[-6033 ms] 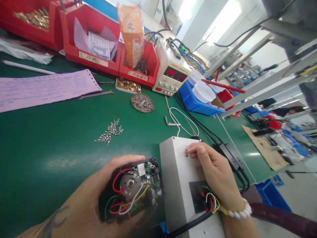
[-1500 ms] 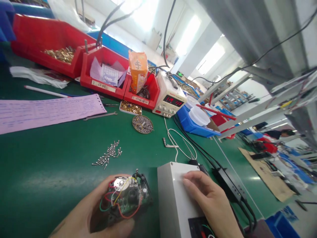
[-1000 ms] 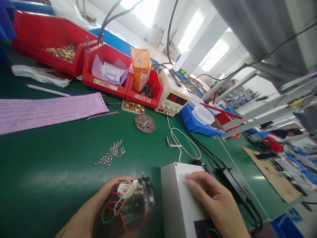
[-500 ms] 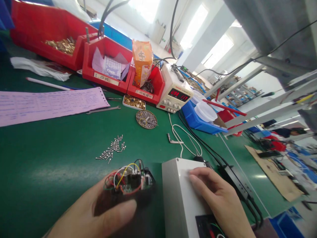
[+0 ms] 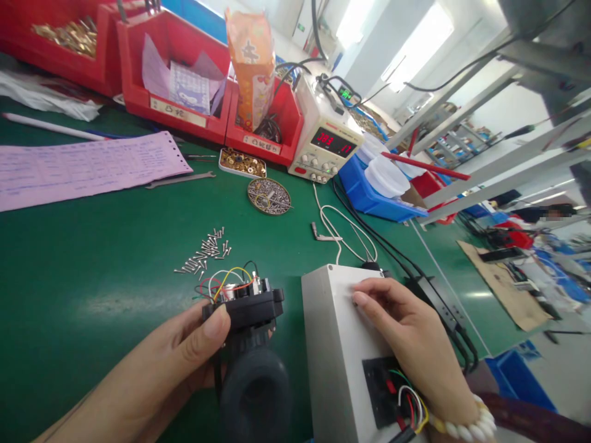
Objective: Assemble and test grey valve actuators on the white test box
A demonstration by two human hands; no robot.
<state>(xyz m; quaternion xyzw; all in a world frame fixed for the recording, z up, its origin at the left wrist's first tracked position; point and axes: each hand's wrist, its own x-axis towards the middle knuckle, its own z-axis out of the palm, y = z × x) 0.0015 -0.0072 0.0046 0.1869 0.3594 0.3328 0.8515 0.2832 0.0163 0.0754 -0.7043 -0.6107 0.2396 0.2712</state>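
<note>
My left hand [image 5: 194, 351] is closed around a black-cased device [image 5: 252, 311] with an open top, where red, white, yellow and black wires and small electronic parts show. A dark rounded part with a hollow middle [image 5: 256, 394] hangs below the casing. My right hand [image 5: 406, 332] lies over the top face of a grey box [image 5: 327, 344], thumb and index fingertip pinched together near its far end. What is between those fingertips, if anything, is too small to make out. A black socket panel with coloured wires [image 5: 392, 394] sits in the box beneath my right wrist.
Loose screws [image 5: 205, 252] lie beyond the device. Further back are a round dish of small parts [image 5: 269, 197], a tray of brass pieces [image 5: 242, 163], red bins [image 5: 184, 117] and a power supply [image 5: 323, 138]. A purple written sheet [image 5: 92, 166] is left; black cables run right.
My left hand has tilted the device, so its black casing side and the rounded part beneath now show. My right hand stays at the same spot on the grey box. The view has shifted.
</note>
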